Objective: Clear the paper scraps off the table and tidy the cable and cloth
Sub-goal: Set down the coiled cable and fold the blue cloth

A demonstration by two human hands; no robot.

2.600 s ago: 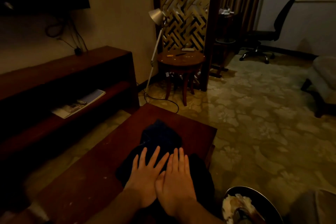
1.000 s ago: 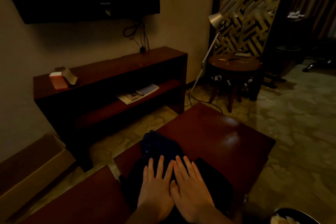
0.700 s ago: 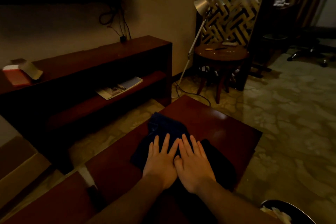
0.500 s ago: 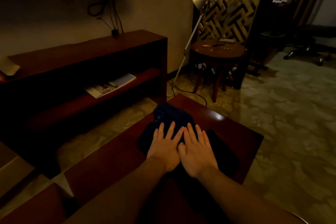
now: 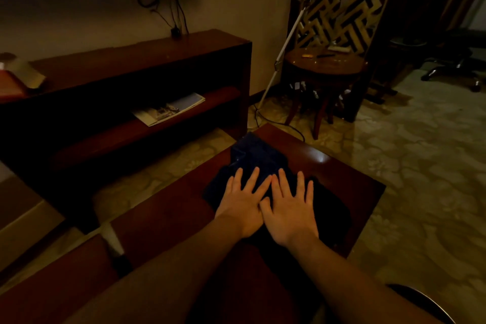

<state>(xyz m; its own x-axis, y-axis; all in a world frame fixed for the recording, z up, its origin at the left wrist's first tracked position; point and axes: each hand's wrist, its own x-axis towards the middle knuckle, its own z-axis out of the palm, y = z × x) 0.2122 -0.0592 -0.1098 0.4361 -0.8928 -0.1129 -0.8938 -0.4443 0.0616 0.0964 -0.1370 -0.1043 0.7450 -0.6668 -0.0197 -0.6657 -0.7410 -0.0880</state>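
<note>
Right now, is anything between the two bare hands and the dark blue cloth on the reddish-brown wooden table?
No, nothing visible. The left hand and the right hand lie flat, side by side, with straight fingers directly on the dark blue cloth, which rests on the reddish-brown wooden table.

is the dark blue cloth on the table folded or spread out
The dark blue cloth lies pressed flat under the left hand and right hand, a compact patch on the wooden table. Folded layers: cannot tell, too dim.

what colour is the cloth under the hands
The cloth is dark navy blue; head view.
</note>
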